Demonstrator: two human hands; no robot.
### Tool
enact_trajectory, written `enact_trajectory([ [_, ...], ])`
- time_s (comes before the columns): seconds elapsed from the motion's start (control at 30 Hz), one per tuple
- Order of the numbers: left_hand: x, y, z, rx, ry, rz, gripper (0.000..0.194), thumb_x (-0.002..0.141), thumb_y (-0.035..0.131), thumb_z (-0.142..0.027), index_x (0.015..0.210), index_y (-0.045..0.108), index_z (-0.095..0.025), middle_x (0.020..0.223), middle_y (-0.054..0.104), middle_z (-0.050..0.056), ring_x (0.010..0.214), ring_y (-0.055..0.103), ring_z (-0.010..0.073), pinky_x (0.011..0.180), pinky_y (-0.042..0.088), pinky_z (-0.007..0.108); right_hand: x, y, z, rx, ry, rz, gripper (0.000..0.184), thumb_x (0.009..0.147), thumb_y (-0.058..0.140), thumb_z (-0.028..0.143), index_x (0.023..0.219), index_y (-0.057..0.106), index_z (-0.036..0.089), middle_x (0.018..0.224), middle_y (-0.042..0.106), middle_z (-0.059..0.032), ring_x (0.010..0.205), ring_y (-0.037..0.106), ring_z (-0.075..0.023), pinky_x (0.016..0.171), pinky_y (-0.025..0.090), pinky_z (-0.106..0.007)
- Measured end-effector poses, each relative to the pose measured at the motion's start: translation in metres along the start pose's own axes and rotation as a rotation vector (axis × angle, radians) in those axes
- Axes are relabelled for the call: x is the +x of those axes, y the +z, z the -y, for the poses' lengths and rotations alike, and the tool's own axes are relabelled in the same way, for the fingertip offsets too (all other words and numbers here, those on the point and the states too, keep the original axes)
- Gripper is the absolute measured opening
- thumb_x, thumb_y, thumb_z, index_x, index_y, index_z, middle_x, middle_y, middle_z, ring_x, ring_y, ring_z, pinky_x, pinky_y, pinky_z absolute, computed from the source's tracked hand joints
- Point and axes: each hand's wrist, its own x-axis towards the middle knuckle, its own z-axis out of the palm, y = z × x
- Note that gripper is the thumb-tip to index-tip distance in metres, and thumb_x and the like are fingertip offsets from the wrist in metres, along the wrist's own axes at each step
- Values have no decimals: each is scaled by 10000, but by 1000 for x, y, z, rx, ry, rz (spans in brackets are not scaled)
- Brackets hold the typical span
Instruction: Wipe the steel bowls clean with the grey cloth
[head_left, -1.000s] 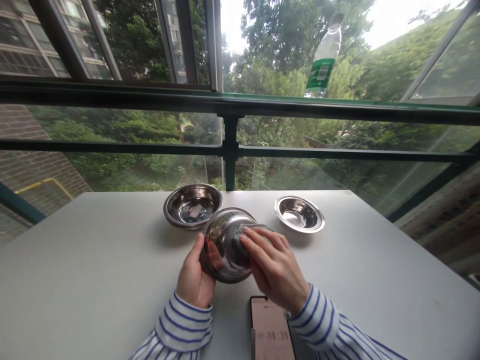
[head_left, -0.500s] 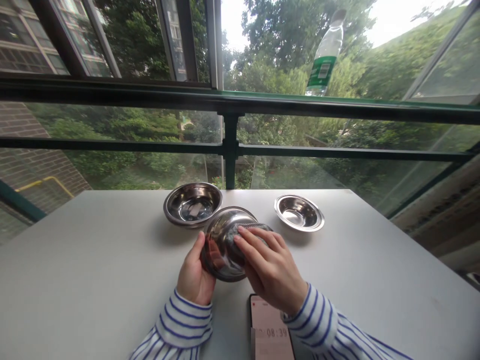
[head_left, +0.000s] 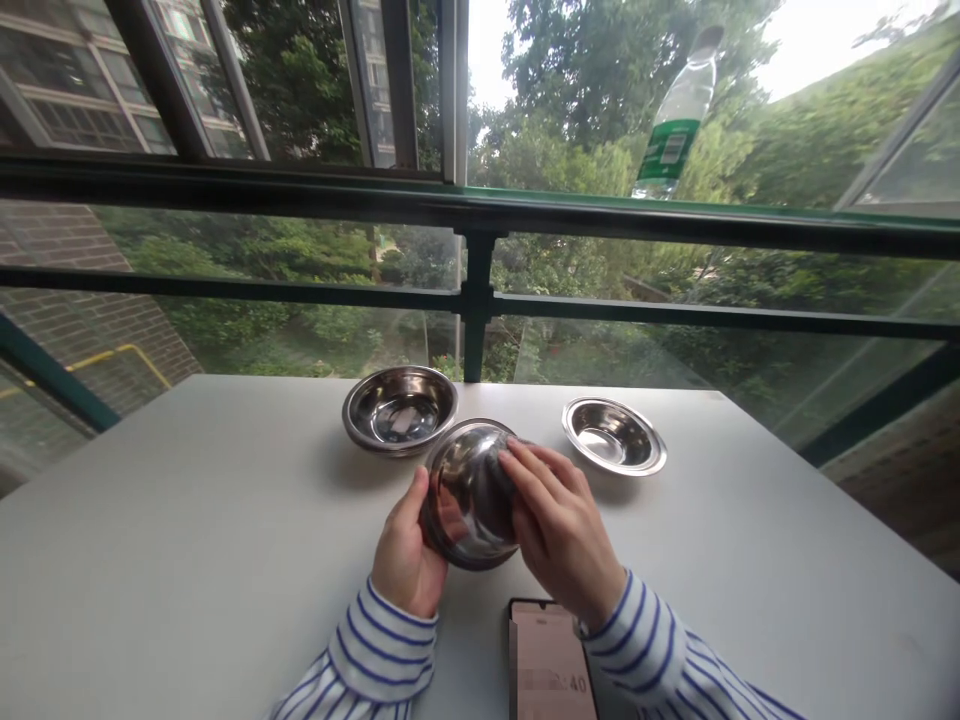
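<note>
My left hand [head_left: 409,555] grips the rim of a shiny steel bowl [head_left: 466,505] from the left, thumb up along its edge. The bowl is tilted above the table, its rounded underside turned up toward me. My right hand [head_left: 561,525] presses a grey scrubbing pad [head_left: 517,443] against the right side of that underside. Most of the pad is covered by the fingers, so its exact kind is hard to make out.
Behind the held bowl, steel bowls that look stacked [head_left: 352,425] stand on the white table [head_left: 247,530]. A wide-rimmed steel bowl [head_left: 651,455] sits to the right. A phone [head_left: 551,660] lies near my right wrist. A plastic bottle [head_left: 673,140] stands on the railing [head_left: 570,215].
My right hand and the pad have slid across the bowl's underside toward its right side. The whole view has shifted slightly; my left hand keeps its grip.
</note>
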Motion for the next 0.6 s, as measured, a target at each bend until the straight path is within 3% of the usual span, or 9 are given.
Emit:
enact_trajectory([
  [0.17, -2, 2, -5, -102, -1, 12, 219, 841, 484, -180, 875, 669, -68, 802, 716, 108, 700, 674, 168, 723, 545, 278, 7, 0, 15, -15, -166, 77, 362, 851, 415, 220, 1193, 524, 173, 1277, 512, -50, 1121, 418, -249, 888, 357, -412],
  [0.3, -5, 5, -10, -107, -152, 82, 298, 861, 453, -254, 864, 674, -53, 803, 713, 136, 807, 670, 213, 788, 525, 324, -8, 10, 27, -49, -439, 59, 301, 836, 463, 202, 1113, 576, 170, 1236, 551, -19, 1147, 403, -209, 906, 326, -385],
  [0.37, -6, 6, -10, -96, -176, 99, 306, 857, 462, -271, 865, 675, -51, 815, 712, 138, 851, 661, 228, 821, 511, 337, -9, 12, 29, -57, -489, 48, 282, 835, 463, 190, 1087, 585, 152, 1199, 578, -27, 1143, 409, -196, 900, 316, -379],
  [0.43, -7, 5, -8, -86, -142, 105, 288, 853, 476, -259, 886, 670, -49, 838, 711, 132, 851, 660, 218, 829, 505, 322, 0, 9, 29, -27, -428, 75, 290, 847, 448, 230, 1096, 575, 155, 1188, 582, -35, 1121, 426, -206, 887, 315, -390],
  [0.5, -7, 3, -5, -76, -83, 101, 261, 850, 483, -229, 910, 663, -51, 838, 711, 119, 804, 667, 197, 803, 515, 302, 15, 2, 24, 34, -284, 119, 303, 855, 429, 280, 1106, 565, 180, 1182, 580, -37, 1101, 443, -227, 882, 321, -405],
  [0.6, -5, 1, -3, -56, -17, 55, 224, 846, 486, -189, 880, 668, -64, 756, 712, 91, 655, 666, 162, 710, 544, 285, 31, -5, 7, 123, -66, 120, 306, 850, 405, 225, 1110, 560, 184, 1160, 586, -58, 1086, 465, -232, 898, 347, -403],
])
